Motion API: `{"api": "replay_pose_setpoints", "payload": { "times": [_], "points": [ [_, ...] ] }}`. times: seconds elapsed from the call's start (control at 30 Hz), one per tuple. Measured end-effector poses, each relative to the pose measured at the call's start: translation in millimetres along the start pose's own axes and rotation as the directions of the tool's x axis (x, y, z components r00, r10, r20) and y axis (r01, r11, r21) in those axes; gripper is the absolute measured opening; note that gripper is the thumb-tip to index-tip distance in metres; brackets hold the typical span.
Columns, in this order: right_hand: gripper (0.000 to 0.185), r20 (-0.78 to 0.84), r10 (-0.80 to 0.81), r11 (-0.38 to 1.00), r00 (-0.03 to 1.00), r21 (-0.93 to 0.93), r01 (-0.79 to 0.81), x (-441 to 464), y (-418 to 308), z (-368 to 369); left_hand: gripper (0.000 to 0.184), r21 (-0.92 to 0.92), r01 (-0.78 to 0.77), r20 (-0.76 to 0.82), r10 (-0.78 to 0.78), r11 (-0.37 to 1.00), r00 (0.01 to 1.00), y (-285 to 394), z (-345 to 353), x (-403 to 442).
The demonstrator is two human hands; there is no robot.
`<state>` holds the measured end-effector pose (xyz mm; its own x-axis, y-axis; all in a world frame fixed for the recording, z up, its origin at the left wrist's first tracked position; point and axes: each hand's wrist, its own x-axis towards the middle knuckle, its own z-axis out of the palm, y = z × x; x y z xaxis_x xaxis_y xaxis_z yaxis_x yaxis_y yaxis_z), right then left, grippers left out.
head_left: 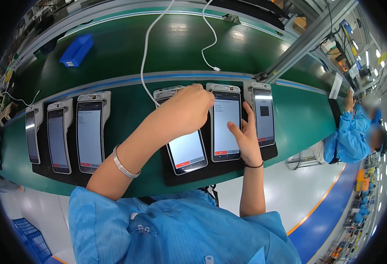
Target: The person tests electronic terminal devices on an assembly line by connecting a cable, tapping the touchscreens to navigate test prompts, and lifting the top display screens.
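Two handheld terminals with lit touchscreens lie before my hands. My right hand [247, 140] is at the right edge of the one terminal [225, 132], its thumb over the screen and its index finger stretched up along the side, gripping that edge. Over the top of the neighbouring terminal [186, 152] is my left hand [189, 110], closed, its fingertips at the upper left edge of the gripped terminal. What those fingers pinch, if anything, is hidden. Another terminal [263, 119] lies just right of my right hand.
More terminals [90, 132] lie on a black mat [70, 177] at left. A white cable [146, 57] runs down behind my left hand; a second cable [212, 44] ends near the rail. A blue bin [78, 49] sits across the green bench. Another person [354, 134] is at right.
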<state>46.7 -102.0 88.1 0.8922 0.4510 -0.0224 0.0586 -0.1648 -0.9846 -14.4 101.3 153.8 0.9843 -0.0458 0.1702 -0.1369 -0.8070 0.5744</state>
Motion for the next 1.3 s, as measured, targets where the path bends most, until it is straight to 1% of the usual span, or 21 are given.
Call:
{"api": "replay_pose_setpoints", "payload": {
  "times": [0.03, 0.07, 0.1, 0.17, 0.2, 0.3, 0.4, 0.5, 0.6, 0.7, 0.8, 0.9, 1.0, 1.1, 1.2, 1.3],
  "points": [
    [0.069, 0.012, 0.050, 0.992, 0.999, 0.118, -0.051, 2.2, 0.0, 0.3, 0.025, -0.016, -0.020, -0.025, 0.020, 1.000, 0.999, 1.3, 1.9, -1.3],
    [0.069, 0.005, 0.055, 0.987, 0.998, 0.149, -0.056, 2.9, -0.8, 0.5, 0.024, -0.030, -0.041, -0.051, 0.040, 0.999, 0.998, 2.4, 2.8, -0.8],
    [0.069, -0.002, 0.063, 0.982, 0.998, 0.179, -0.062, 2.6, -1.3, 0.1, 0.021, -0.166, 0.000, -0.087, -0.015, 0.986, 0.996, 3.7, 3.0, 2.8],
    [0.067, -0.013, 0.090, 0.972, 0.996, 0.220, -0.085, 3.0, 0.4, -3.6, 0.018, -0.255, 0.068, -0.080, -0.091, 0.964, 0.993, 6.9, 2.7, 8.3],
    [0.066, -0.021, 0.077, 0.959, 0.997, 0.277, -0.069, 4.5, 4.9, -6.6, 0.017, -0.300, 0.100, -0.073, -0.128, 0.949, 0.989, 7.9, 3.1, 10.3],
    [0.063, -0.067, 0.066, 0.908, 0.996, 0.418, -0.032, 5.6, 14.2, -13.4, 0.016, -0.332, 0.004, -0.163, -0.062, 0.943, 0.985, -1.2, 20.4, 16.4],
    [0.063, -0.100, 0.074, 0.887, 0.992, 0.461, -0.020, 2.3, 14.0, -14.0, 0.015, -0.328, 0.069, -0.065, -0.095, 0.942, 0.993, 1.5, 22.1, 16.7],
    [0.064, -0.084, 0.065, 0.916, 0.994, 0.399, -0.027, 0.0, 11.3, -15.1, 0.017, -0.436, 0.103, -0.025, -0.126, 0.894, 0.992, 1.5, 34.3, 19.2],
    [0.066, -0.079, 0.034, 0.918, 0.996, 0.395, 0.000, 0.2, 10.3, -13.1, 0.016, -0.443, 0.160, -0.008, -0.183, 0.882, 0.983, 5.5, 34.5, 20.3],
    [0.068, -0.083, 0.017, 0.940, 0.996, 0.341, 0.012, -0.7, 10.8, -11.3, 0.015, -0.386, 0.178, 0.008, -0.190, 0.905, 0.982, 6.1, 37.3, 21.1],
    [0.069, -0.083, 0.009, 0.949, 0.996, 0.316, 0.018, -1.8, 6.9, -10.3, 0.015, -0.379, 0.198, 0.044, -0.196, 0.904, 0.980, 8.0, 32.3, 23.1],
    [0.069, -0.077, 0.027, 0.948, 0.997, 0.319, -0.001, -3.6, 1.7, -9.7, 0.015, -0.351, 0.190, 0.024, -0.194, 0.917, 0.981, 5.8, 38.6, 26.2],
    [0.069, -0.092, 0.016, 0.948, 0.996, 0.317, 0.014, -1.7, 5.1, -10.4, 0.014, -0.343, 0.184, -0.017, -0.202, 0.921, 0.979, 10.8, 39.9, 25.9],
    [0.069, -0.092, -0.003, 0.958, 0.996, 0.286, 0.029, -0.7, 8.8, -12.7, 0.013, -0.285, 0.086, -0.113, -0.122, 0.955, 0.986, 14.9, 43.8, 22.0],
    [0.068, -0.084, 0.014, 0.953, 0.996, 0.302, 0.012, -0.6, 11.6, -13.6, 0.012, -0.355, 0.103, -0.104, -0.149, 0.929, 0.983, 15.8, 44.8, 21.1],
    [0.068, -0.062, -0.005, 0.932, 0.998, 0.362, 0.027, -3.1, 5.9, -12.0, 0.014, -0.386, 0.108, -0.055, -0.140, 0.916, 0.989, 14.8, 39.8, 20.2]
  ]
}}
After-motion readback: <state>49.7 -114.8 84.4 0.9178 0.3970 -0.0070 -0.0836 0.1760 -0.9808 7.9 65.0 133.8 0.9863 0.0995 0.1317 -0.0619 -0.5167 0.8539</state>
